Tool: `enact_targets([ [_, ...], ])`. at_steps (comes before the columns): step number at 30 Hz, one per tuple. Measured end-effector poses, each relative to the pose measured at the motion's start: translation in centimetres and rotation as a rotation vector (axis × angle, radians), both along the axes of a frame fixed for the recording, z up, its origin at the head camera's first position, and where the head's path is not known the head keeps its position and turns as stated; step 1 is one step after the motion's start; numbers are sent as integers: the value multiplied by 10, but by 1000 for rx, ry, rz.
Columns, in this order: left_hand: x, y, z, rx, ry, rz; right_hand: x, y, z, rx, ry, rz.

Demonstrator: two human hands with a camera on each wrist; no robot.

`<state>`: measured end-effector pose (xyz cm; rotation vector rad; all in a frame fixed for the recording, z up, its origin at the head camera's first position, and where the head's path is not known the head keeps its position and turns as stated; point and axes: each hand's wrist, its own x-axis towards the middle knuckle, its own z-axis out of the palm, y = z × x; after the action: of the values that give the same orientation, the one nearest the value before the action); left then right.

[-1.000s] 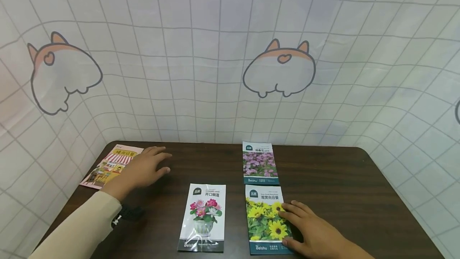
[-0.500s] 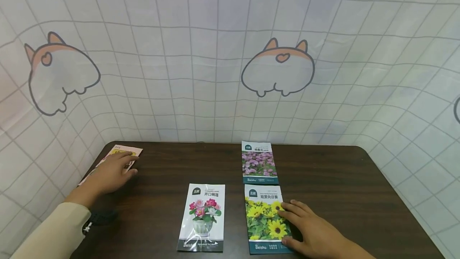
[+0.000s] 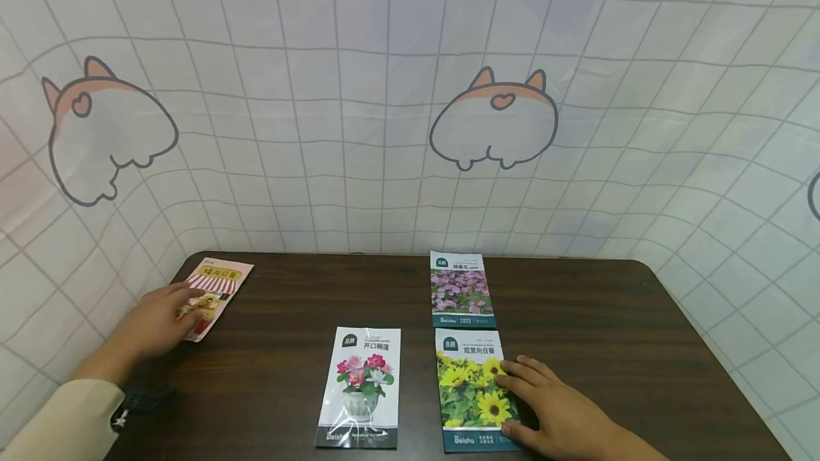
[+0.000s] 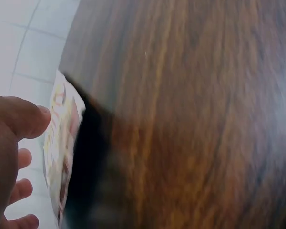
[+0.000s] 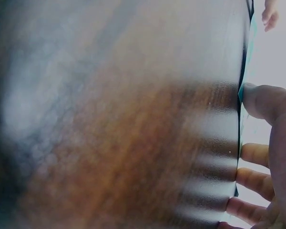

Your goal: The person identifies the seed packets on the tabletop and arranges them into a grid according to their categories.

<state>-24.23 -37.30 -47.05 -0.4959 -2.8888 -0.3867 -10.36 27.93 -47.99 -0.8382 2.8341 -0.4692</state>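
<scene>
A pink seed packet with a striped awning lies at the table's far left corner. My left hand is over its lower left part, fingers loosely spread and covering some of the print. In the left wrist view the thumb is close to the packet; whether it touches is unclear. My right hand rests with its fingertips along the right edge of a yellow sunflower seed packet. Those fingers show at the packet's edge in the right wrist view.
Between the hands lies a white seed packet with potted pink flowers. A purple flower seed packet sits directly behind the sunflower one. The dark wooden table ends at a white grid-patterned curtain.
My left hand has moved left and toward me across the pink packet, uncovering its upper part. My right hand and the other packets have stayed put.
</scene>
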Motion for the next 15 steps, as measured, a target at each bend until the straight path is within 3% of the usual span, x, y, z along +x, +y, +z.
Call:
enact_targets([
  [9, 2, -8, -8, -26, -66, -26, 0, 0, -1, 13, -18, -21],
  [15, 0, -10, -15, -42, -57, -20, 1, 0, 0, -3, -4, -11],
])
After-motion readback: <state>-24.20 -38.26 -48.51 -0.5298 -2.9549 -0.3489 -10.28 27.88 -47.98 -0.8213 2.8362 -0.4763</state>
